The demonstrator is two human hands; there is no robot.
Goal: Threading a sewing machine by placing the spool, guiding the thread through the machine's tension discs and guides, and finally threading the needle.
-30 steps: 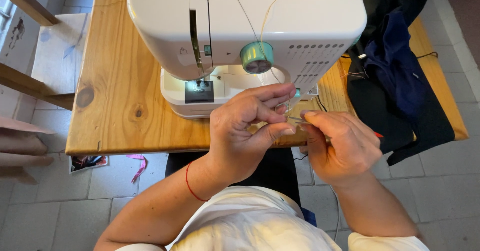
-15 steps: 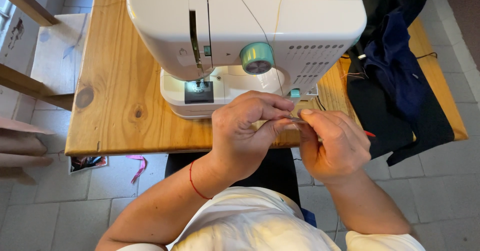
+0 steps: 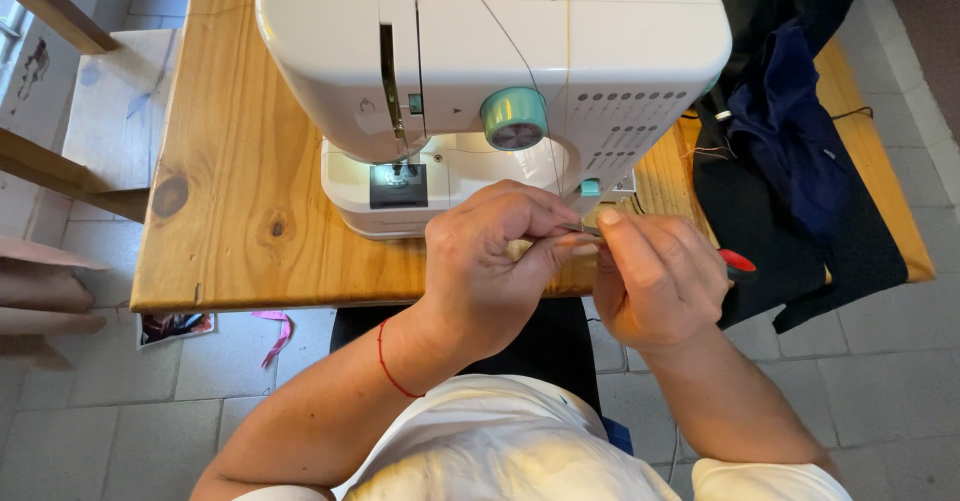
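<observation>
My left hand (image 3: 500, 261) and my right hand (image 3: 655, 276) meet at the fingertips over the front edge of the wooden table (image 3: 235, 211), just in front of a white sewing machine (image 3: 490, 71). Between the pinched fingers sits a small pale object (image 3: 590, 223), mostly hidden; I cannot tell what it is. A red-handled tool (image 3: 738, 260) pokes out behind my right hand, seemingly held in it. A thin thread runs down across the machine's front. The machine's needle area (image 3: 398, 176) is lit. A red string circles my left wrist.
Dark blue and black fabric (image 3: 790, 151) is heaped on the table's right end and hangs over its edge. A teal dial (image 3: 513, 119) sticks out of the machine's front. Grey floor tiles lie below, with a pink ribbon scrap (image 3: 275, 331) and a wooden frame at left.
Both hands have shifted slightly up and closer together, fingertips now pinched tighter on the small object. Machine and fabric have not moved.
</observation>
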